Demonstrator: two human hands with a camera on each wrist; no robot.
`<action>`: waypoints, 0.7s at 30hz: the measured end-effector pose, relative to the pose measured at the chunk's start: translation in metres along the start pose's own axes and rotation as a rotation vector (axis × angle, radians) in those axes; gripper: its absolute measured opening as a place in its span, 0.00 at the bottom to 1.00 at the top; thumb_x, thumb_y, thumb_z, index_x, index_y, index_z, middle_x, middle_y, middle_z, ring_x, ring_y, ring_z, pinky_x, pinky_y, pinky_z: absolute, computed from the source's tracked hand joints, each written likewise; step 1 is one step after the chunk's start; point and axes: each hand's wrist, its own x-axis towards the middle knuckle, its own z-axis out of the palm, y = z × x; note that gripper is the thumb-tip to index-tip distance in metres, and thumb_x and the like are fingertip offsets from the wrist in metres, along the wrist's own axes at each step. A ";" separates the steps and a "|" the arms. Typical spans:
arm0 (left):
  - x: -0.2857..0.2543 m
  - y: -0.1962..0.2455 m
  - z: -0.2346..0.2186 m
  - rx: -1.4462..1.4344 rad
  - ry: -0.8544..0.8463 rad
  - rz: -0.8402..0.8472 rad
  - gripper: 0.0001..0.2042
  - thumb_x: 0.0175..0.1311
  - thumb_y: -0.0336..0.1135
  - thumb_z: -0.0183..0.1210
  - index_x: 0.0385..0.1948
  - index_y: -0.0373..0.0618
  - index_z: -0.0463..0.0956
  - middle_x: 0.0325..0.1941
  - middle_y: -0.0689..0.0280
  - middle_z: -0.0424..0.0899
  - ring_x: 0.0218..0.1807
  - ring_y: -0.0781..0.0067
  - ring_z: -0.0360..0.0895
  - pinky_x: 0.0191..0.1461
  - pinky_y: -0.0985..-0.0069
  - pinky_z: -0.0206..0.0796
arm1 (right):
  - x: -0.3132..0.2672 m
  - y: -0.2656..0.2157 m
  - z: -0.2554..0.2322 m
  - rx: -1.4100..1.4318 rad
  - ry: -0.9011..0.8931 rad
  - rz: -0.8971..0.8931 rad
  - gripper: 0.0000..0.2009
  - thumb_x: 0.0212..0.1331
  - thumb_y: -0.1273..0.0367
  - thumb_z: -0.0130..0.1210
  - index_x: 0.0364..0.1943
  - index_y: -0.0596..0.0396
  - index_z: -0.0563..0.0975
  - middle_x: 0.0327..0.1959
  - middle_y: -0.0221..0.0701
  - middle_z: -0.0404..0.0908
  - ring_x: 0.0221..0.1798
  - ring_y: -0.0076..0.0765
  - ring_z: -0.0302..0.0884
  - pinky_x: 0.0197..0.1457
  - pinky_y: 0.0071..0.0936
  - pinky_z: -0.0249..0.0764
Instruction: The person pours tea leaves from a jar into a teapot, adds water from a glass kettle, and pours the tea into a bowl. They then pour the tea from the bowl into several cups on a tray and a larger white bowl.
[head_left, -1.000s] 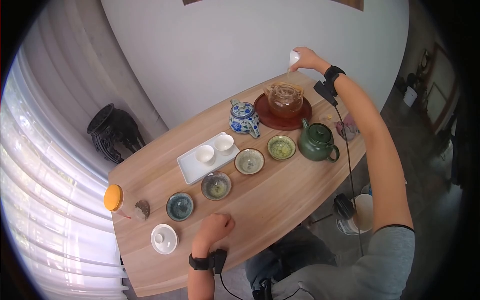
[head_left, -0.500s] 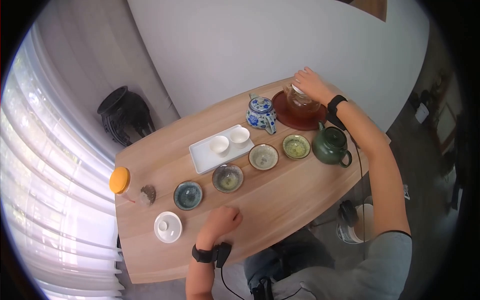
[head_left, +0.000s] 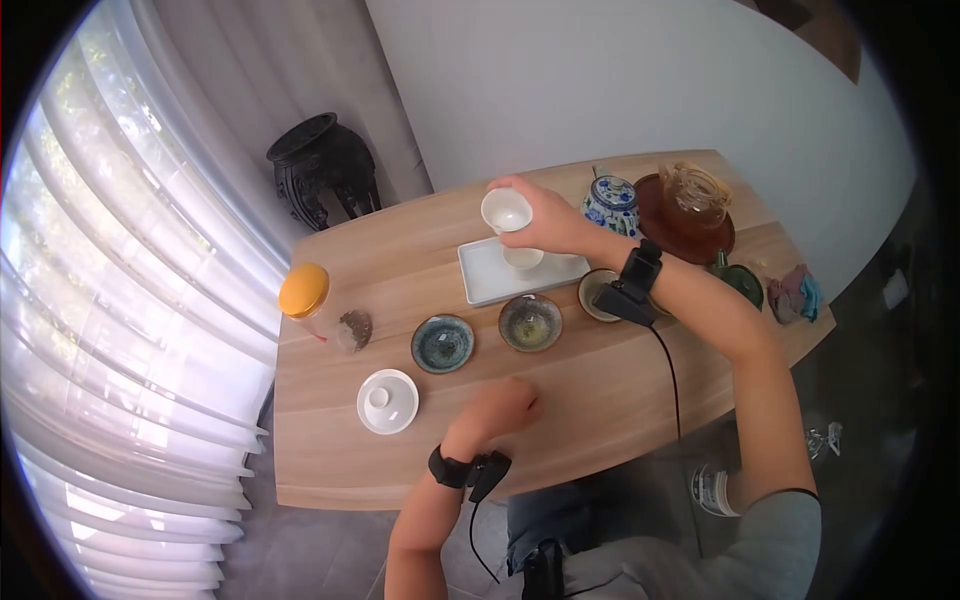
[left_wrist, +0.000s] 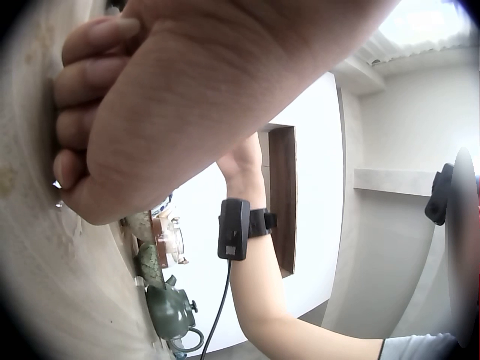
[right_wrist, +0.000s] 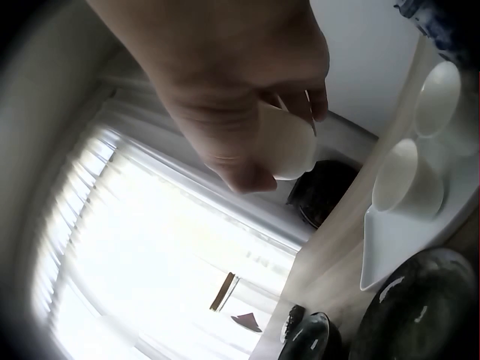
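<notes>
A: Our R hand [head_left: 548, 218] pinches a cup [head_left: 507, 212] abt over the tray [head_left: 485, 282], far side; L hand [head_left: 495, 410] curled, near side.
B: Lowering too fast, we'd prob. clip a tray cup [right_wrist: 424, 191].

1. I see the right hand [right_wrist: 229, 94] gripping a white cup [right_wrist: 289, 142].
2. To its right, I make out two white cups [right_wrist: 396, 180] on a white tray [right_wrist: 386, 247].
3. Below the tray, I see two dark glazed bowls [right_wrist: 424, 307] on the table [right_wrist: 337, 259].
4. A bright window [right_wrist: 165, 255] glares at lower left.
</notes>
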 end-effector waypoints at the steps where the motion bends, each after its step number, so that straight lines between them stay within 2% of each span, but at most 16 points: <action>1: 0.000 -0.001 0.000 -0.008 -0.008 0.005 0.12 0.57 0.38 0.49 0.23 0.40 0.77 0.27 0.51 0.79 0.33 0.47 0.76 0.38 0.55 0.66 | 0.006 0.008 0.015 0.006 0.003 -0.008 0.27 0.41 0.68 0.65 0.50 0.55 0.69 0.45 0.39 0.75 0.48 0.43 0.73 0.51 0.35 0.69; 3: 0.000 0.003 -0.003 0.002 -0.022 -0.013 0.12 0.57 0.38 0.49 0.23 0.40 0.77 0.27 0.51 0.79 0.33 0.47 0.76 0.38 0.55 0.67 | 0.014 0.018 0.039 -0.156 -0.105 0.025 0.28 0.38 0.61 0.66 0.47 0.55 0.70 0.45 0.39 0.75 0.50 0.45 0.71 0.54 0.37 0.67; 4: 0.000 0.004 -0.005 0.004 -0.038 -0.026 0.12 0.57 0.38 0.49 0.23 0.40 0.77 0.27 0.51 0.79 0.32 0.47 0.76 0.38 0.55 0.67 | 0.015 0.020 0.047 -0.154 -0.104 0.020 0.28 0.38 0.61 0.66 0.47 0.55 0.70 0.45 0.39 0.75 0.50 0.45 0.71 0.54 0.37 0.67; 6: 0.000 0.006 -0.007 0.002 -0.034 -0.026 0.12 0.56 0.37 0.49 0.23 0.40 0.77 0.27 0.50 0.79 0.32 0.46 0.76 0.37 0.56 0.67 | 0.016 0.027 0.061 -0.474 -0.214 0.073 0.30 0.36 0.54 0.65 0.45 0.54 0.72 0.45 0.39 0.76 0.52 0.46 0.69 0.57 0.39 0.63; 7: 0.001 0.006 -0.007 -0.003 -0.033 -0.023 0.12 0.56 0.37 0.49 0.22 0.40 0.77 0.27 0.50 0.79 0.31 0.46 0.76 0.37 0.56 0.67 | 0.016 0.033 0.066 -0.509 -0.229 0.042 0.30 0.35 0.51 0.64 0.44 0.52 0.73 0.45 0.39 0.76 0.53 0.46 0.68 0.60 0.40 0.59; 11: 0.000 0.004 -0.002 -0.029 0.012 -0.010 0.11 0.55 0.36 0.49 0.21 0.39 0.77 0.25 0.50 0.79 0.30 0.46 0.76 0.37 0.56 0.68 | 0.013 0.047 0.079 -0.605 -0.197 -0.080 0.30 0.32 0.51 0.65 0.42 0.53 0.75 0.41 0.37 0.78 0.48 0.45 0.71 0.55 0.41 0.62; 13: 0.001 0.002 0.000 -0.023 0.017 -0.009 0.11 0.54 0.35 0.49 0.20 0.39 0.77 0.24 0.50 0.79 0.29 0.46 0.76 0.37 0.56 0.68 | 0.012 0.047 0.081 -0.617 -0.223 -0.028 0.31 0.32 0.50 0.65 0.42 0.53 0.75 0.42 0.37 0.78 0.51 0.44 0.69 0.57 0.43 0.58; 17: 0.002 -0.001 0.003 -0.009 0.039 0.012 0.11 0.54 0.35 0.49 0.20 0.39 0.77 0.24 0.50 0.79 0.29 0.46 0.76 0.37 0.56 0.68 | 0.009 0.053 0.086 -0.629 -0.212 -0.050 0.32 0.31 0.50 0.65 0.44 0.53 0.75 0.43 0.37 0.78 0.55 0.44 0.67 0.61 0.48 0.54; 19: 0.002 0.000 0.003 -0.012 0.025 0.008 0.11 0.54 0.35 0.49 0.21 0.39 0.77 0.25 0.50 0.79 0.30 0.46 0.76 0.37 0.56 0.68 | 0.009 0.052 0.087 -0.648 -0.275 0.043 0.37 0.32 0.48 0.66 0.49 0.54 0.72 0.48 0.40 0.75 0.59 0.45 0.63 0.64 0.54 0.48; 21: 0.004 -0.001 0.004 -0.002 0.013 0.019 0.11 0.54 0.35 0.49 0.21 0.39 0.77 0.25 0.50 0.79 0.30 0.46 0.76 0.38 0.56 0.68 | 0.004 0.048 0.089 -0.671 -0.272 0.075 0.39 0.33 0.48 0.66 0.51 0.55 0.70 0.50 0.41 0.73 0.61 0.46 0.61 0.65 0.56 0.46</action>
